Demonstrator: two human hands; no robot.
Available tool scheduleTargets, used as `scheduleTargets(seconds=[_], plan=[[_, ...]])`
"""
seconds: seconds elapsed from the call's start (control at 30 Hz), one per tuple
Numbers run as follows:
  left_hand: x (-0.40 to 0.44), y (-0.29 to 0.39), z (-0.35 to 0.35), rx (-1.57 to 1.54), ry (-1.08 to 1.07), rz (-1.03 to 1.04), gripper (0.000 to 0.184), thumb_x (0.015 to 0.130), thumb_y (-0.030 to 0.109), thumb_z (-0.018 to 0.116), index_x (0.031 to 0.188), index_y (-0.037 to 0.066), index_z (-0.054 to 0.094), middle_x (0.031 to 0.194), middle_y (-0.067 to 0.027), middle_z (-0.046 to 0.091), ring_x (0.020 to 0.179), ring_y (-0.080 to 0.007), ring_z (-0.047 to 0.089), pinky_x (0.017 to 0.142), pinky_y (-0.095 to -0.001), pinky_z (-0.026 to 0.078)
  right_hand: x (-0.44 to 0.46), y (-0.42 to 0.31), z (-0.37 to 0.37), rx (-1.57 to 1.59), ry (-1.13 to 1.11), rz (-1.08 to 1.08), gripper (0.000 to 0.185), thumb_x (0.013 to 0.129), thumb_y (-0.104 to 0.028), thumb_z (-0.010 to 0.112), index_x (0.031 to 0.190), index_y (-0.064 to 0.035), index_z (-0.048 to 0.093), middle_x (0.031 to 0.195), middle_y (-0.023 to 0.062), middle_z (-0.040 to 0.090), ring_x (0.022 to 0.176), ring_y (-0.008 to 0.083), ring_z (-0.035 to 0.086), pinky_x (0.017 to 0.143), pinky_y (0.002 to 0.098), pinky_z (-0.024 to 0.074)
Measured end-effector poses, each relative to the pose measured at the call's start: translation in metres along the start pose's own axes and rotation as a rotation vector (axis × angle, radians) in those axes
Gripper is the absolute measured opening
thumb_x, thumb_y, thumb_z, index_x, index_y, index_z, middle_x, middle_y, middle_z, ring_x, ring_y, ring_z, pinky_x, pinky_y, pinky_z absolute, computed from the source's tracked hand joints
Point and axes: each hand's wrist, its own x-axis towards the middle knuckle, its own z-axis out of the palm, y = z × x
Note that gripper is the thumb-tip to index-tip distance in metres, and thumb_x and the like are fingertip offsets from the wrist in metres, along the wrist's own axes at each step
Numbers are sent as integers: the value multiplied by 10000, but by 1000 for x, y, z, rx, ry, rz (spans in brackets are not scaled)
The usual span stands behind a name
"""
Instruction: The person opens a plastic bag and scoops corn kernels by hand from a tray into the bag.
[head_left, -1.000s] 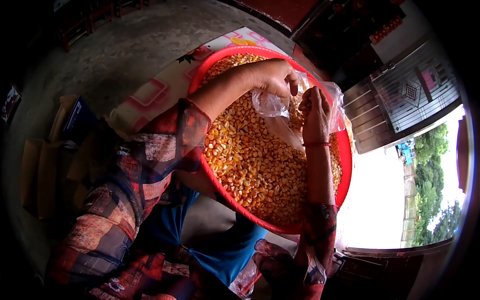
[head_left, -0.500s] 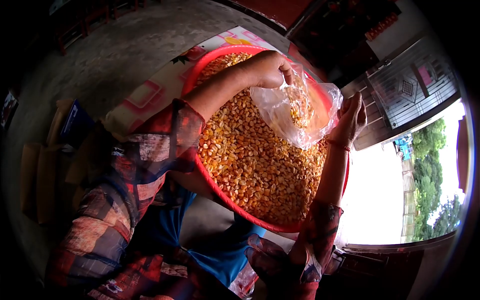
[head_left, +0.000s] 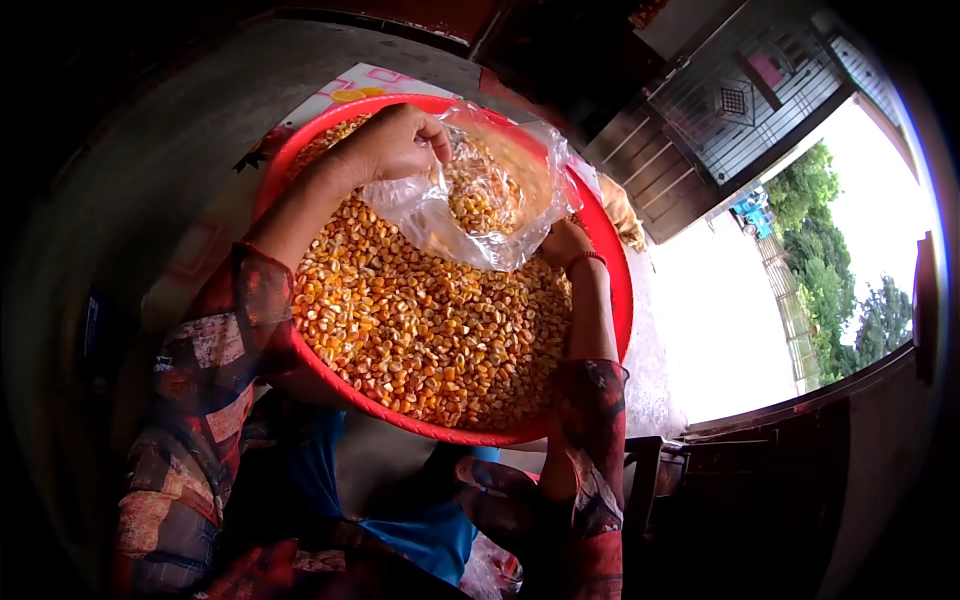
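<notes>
Left hand (head_left: 412,143) pinches a clear plastic bag (head_left: 425,218), likely steadying it, near the round red plastic basin (head_left: 619,272)'s far edge; right hand (head_left: 567,244)'s grip hidden.

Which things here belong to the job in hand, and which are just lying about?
Job in hand:
left hand
right hand
clear plastic bag
corn kernels
red basin

Just about the place:
metal gate
trees
blue object outside
</notes>
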Motion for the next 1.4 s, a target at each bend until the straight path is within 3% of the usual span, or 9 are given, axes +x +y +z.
scheduleTargets(seconds=[0.1, 0.17, 0.2, 0.33, 0.57, 0.77, 0.93, 1.17, 1.4], plan=[[-2, 3, -1, -44, -6, 2, 124, 627, 21, 588, 740, 12, 640, 698, -55, 629, 678, -109, 573, 644, -253, 451, -26, -48, -18, -10, -206, 27, 276, 701, -217, 551, 877, -26, 647, 741, 190, 632, 725, 301, 630, 646, 383, 494], [-3, 9, -1, -49, -18, -9, 119, 629, 25, 590, 737, 10, 637, 696, -39, 623, 676, -95, 558, 650, -244, 445, -5, -16, -4, -486, -158, -468, 276, 711, -189, 535, 897, -12, 635, 769, 207, 627, 723, 305, 630, 646, 380, 495], [-4, 13, -2, -51, -16, -46, 118, 632, 23, 584, 737, 12, 636, 694, -29, 614, 678, -91, 548, 654, -238, 440, -25, -51, -18, -21, -170, 49, 274, 719, -171, 520, 911, -6, 625, 824, 214, 623, 777, 314, 624, 671, 384, 494], [-2, 9, -9, -27, -31, -72, 148, 648, -5, 524, 751, 6, 629, 706, -9, 592, 649, -69, 498, 619, -216, 412, -1, -46, -11, -45, 404, 10, 247, 790, -201, 490, 878, -22, 636, 880, 229, 607, 870, 373, 579, 734, 402, 473], [-1, 9, -6, -35, 8, -88, 131, 633, 23, 572, 746, 15, 638, 677, -8, 578, 637, -69, 497, 605, -214, 405, -49, -104, -82, 1532, 684, -229, 289, 890, -239, 493, 638, -128, 404, 499, -81, 287, 378, 21, 224, 337, 203, 162], [-1, 7, -6, -64, 47, -35, 197, 629, 0, 510, 770, 9, 647, 742, -65, 632, 698, -114, 568, 684, -249, 453, -59, -171, -65, 900, 708, -482, 205, 866, -144, 525, 705, -23, 490, 544, 23, 444, 475, 89, 386, 447, 252, 346], [0, 4, -3, -27, 68, 30, 233, 606, -5, 496, 777, 17, 653, 716, -93, 632, 710, -150, 593, 682, -267, 458, -51, -181, -17, 328, 581, -475, 200, 817, -210, 555, 721, -36, 536, 665, 178, 563, 627, 358, 559, 527, 411, 431], [1, 0, -7, -35, 106, -34, 216, 614, -2, 497, 760, 18, 655, 717, -96, 639, 683, -144, 595, 648, -258, 458, -46, -163, -46, 252, 933, -636, 155, 789, -161, 577, 682, -49, 571, 662, 89, 564, 598, 252, 547, 534, 321, 395], [4, -6, -9, -121, 127, -44, 129, 695, -61, 485, 753, -64, 600, 785, -93, 607, 678, -133, 582, 598, -260, 511, -6, -29, -42, 319, 934, -131, 113, 782, -130, 542, 820, -52, 614, 849, 121, 625, 793, 286, 598, 688, 364, 463]])
